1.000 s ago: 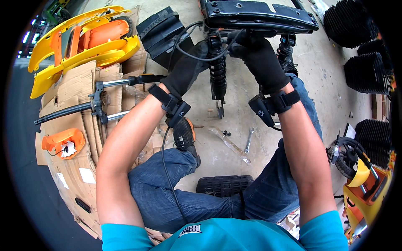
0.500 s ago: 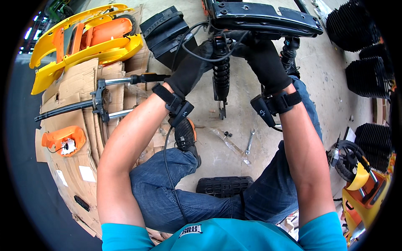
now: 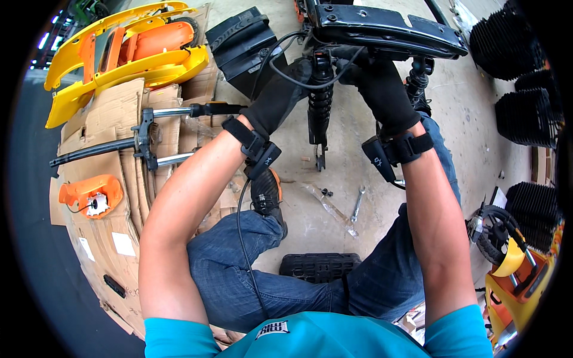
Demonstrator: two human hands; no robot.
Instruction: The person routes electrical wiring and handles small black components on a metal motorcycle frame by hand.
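Concrete floor (image 3: 352, 158) below, left hand (image 3: 280, 95) and right hand (image 3: 385, 92) flank a coil-spring shock absorber (image 3: 320, 110) at twelve o'clock, perhaps steadying it; either grip's closure, I cannot tell.

Lighting: bright, diffuse; pale floor (image 3: 337, 179) below the hands evenly lit, shadows soft. Visible lights: small white streaks (image 3: 43, 40), far out beyond the left hand (image 3: 279, 95). Glare: sheen on black metal plate (image 3: 388, 25) above the right hand (image 3: 382, 92); highlights on silver tube (image 3: 172, 111) left of the left hand. Contrast: low at both hands, fingers indistinct. Focus: largely sharp nearby. Distortion: fisheye curvature, black borders far to either side.
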